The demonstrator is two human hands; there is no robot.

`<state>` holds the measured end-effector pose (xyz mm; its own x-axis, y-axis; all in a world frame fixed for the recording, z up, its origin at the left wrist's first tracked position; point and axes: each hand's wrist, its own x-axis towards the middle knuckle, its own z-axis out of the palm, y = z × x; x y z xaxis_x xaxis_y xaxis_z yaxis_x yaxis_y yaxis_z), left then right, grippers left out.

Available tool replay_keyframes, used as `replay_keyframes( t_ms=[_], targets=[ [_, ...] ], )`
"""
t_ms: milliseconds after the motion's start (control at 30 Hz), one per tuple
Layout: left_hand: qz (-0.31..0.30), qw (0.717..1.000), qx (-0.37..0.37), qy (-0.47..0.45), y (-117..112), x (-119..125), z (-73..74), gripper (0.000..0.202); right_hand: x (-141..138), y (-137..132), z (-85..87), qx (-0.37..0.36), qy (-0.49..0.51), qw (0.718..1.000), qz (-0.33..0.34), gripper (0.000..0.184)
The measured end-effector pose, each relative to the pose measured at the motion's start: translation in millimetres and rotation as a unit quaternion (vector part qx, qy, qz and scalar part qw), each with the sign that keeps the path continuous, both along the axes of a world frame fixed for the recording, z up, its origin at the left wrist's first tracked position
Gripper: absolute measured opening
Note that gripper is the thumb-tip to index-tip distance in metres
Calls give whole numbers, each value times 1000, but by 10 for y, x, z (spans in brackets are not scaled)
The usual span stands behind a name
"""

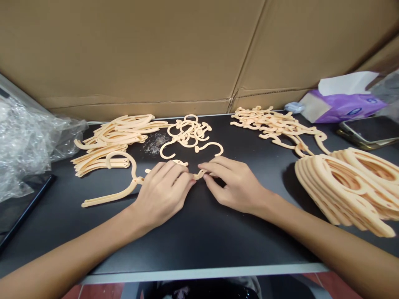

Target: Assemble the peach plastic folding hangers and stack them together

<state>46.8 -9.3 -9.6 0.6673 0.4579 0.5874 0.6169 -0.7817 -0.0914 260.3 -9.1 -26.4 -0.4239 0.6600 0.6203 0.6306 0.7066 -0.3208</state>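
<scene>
Both hands meet at the centre of the matte black worktop [193, 232]. Left hand [162, 193] is curled, fingers pressed down over the middle of a thin peach plastic hanger [106, 199]. The hanger's flat curved arm runs out toward 9 o'clock, with a loop rising at 10. Right hand [232, 182] pinches the hanger's small end piece between thumb and fingertips, just beside the left fingertips. Loose C-shaped peach plastic hooks [190, 131] are piled at 12 o'clock, a stack of flat hanger arms [115, 139] at 10, tangled hanger parts [274, 124] at 1, and a fanned stack of wide moulded hangers [349, 187] at 3. Crinkled clear plastic bag [25, 141] at 9. Smooth brown cardboard wall [187, 54] behind.
</scene>
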Motion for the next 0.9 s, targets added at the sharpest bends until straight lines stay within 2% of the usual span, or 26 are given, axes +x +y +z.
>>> replay_keyframes(
  t_ms=[167, 267, 433, 667, 900],
  targets=[
    [33, 999, -18, 10, 5, 15, -24, 13, 29, -4, 39, -5, -50, 999, 7, 20],
    [42, 996, -75, 14, 12, 16, -45, 13, 39, 8, 60, 9, -105, 994, 7, 24],
    [19, 984, -175, -6, 46, 4, -90, 12, 19, 0, 99, 6, -153, 988, -4, 29],
    [-3, 985, -173, -5, 56, 9, -98, 16, -18, -45, 142, -104, -126, 986, -25, 25],
    [-30, 978, -207, -3, 62, -2, -102, 18, -19, -37, 202, -210, -93, 973, -22, 21]
  ],
)
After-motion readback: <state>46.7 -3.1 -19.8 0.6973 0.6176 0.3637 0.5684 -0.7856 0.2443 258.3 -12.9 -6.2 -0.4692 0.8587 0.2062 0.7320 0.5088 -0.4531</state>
